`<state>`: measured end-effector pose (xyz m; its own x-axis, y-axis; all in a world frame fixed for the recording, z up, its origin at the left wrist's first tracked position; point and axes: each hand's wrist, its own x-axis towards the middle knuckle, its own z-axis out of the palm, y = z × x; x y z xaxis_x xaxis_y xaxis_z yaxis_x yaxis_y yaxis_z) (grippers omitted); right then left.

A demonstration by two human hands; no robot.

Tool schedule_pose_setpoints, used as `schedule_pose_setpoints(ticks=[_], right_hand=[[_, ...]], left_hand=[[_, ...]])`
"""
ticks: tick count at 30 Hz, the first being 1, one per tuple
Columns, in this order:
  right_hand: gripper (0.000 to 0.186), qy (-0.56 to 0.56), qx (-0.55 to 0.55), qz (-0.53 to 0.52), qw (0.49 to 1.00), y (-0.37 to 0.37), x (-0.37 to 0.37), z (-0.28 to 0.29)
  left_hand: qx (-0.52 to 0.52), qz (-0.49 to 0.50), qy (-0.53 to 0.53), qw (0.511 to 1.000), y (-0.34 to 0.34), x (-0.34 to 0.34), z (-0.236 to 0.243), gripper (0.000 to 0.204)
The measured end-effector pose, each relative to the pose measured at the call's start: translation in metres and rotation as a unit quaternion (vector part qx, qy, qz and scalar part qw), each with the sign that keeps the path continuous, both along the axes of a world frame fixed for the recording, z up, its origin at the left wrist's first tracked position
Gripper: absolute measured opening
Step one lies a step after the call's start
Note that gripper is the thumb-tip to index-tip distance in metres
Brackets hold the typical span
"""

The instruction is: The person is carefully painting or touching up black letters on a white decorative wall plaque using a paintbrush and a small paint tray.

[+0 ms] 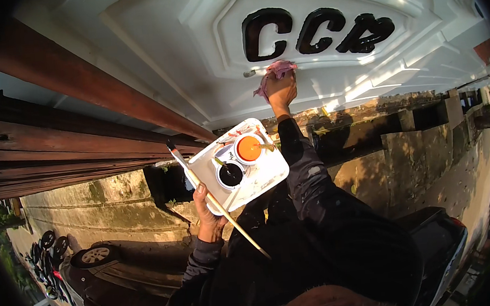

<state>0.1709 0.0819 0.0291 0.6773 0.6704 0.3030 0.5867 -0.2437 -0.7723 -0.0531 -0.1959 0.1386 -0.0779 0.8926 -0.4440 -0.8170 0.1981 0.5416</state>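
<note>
My left hand grips a white tray and a long paintbrush with a dark tip. On the tray stand a pot of orange paint and one of black paint, with small sticks in them; red and dark smears mark the tray. My right hand holds a crumpled pink rag against the white panelled board, just below several glossy black raised letters inside a moulded frame. A small grey smudge sits left of the rag.
Reddish wooden beams run along the left. Below the board are a mossy concrete ledge and a dark channel. A dark car stands at lower left beside motorbikes; another dark vehicle is at the right.
</note>
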Motion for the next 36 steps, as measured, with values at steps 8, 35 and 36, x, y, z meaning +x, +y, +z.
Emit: schedule_pose_setpoints(ticks=[8, 35, 36], right_hand=[[0.035, -0.212, -0.102, 0.176, 0.956, -0.003, -0.013, 0.004], [0.041, 0.11, -0.245, 0.297, 0.916, -0.103, -0.012, -0.101], [0.041, 0.156, -0.264, 0.268, 0.913, -0.121, 0.01, -0.101]], left_hand=[[0.054, -0.013, 0.04, 0.998, -0.002, -0.011, 0.005, 0.055], [0.063, 0.039, 0.075, 0.994, -0.001, 0.009, 0.019, 0.065], [0.055, 0.05, 0.076, 0.994, -0.001, 0.009, 0.017, 0.066]])
